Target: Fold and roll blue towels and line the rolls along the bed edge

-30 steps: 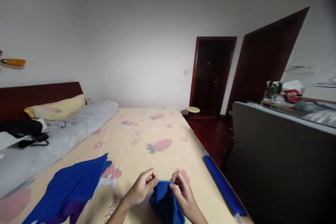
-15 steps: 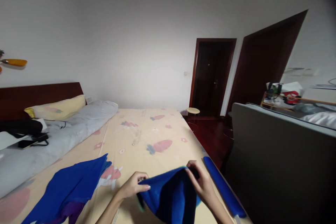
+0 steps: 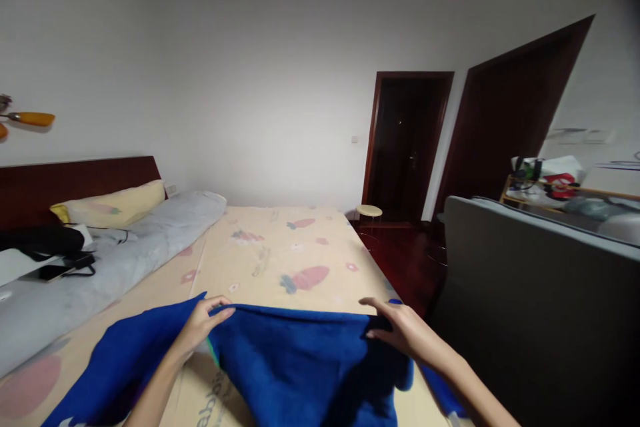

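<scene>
A dark blue cloth [image 3: 300, 353] with a green trim along its left edge hangs stretched between my hands, low over the bed. At its upper left corner, my left hand [image 3: 207, 317] pinches it between thumb and fingers. The upper right part passes between the thumb and fingers of my right hand [image 3: 395, 327], which are somewhat apart as they hold it. What kind of cloth item it is does not show. Another blue cloth [image 3: 120, 353] lies on the bed at left, partly behind my left forearm. A long blue roll [image 3: 440, 387] lies at right, mostly hidden by my right arm and the cloth.
The bed sheet [image 3: 270, 253] is cream with carrot prints. A grey quilt [image 3: 150, 253], a yellow pillow [image 3: 120, 203] and a dark device with cables [image 3: 65, 267] are at left. A grey panel [image 3: 530, 307] stands at right. A round stool [image 3: 369, 211] is near the doorway.
The bunched blue cloth is now spread wide, its upper edge nearly straight. My left hand has moved left and up, my right hand slightly right. The blue roll is now mostly covered.
</scene>
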`<state>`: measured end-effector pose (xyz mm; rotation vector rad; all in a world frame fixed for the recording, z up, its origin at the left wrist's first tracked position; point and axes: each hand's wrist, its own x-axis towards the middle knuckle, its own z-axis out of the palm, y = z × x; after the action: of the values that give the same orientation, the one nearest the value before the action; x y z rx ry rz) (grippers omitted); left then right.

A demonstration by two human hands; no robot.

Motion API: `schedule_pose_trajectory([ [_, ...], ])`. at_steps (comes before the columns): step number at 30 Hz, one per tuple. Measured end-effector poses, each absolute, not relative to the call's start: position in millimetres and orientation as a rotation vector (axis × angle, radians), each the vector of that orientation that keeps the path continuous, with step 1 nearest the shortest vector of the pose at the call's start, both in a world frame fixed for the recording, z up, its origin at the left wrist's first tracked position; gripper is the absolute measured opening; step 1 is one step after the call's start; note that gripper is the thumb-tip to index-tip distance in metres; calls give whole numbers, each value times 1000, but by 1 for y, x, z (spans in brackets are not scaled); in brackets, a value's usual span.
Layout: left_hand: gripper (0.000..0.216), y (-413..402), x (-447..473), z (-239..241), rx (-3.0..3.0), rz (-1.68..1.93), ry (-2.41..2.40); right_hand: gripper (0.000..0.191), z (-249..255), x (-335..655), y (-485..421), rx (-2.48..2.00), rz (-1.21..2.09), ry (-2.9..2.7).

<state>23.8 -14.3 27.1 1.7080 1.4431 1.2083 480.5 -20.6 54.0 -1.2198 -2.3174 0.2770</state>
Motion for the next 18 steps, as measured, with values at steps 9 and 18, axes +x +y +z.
schedule_pose_trajectory([
  [9,29,-25,-9,49,1447,1238,1193,10,20,533,10,-1576,518,-2389],
  [18,35,-10,-41,35,1506,1320,1466,21,1,575,24,-1602,438,-2196],
])
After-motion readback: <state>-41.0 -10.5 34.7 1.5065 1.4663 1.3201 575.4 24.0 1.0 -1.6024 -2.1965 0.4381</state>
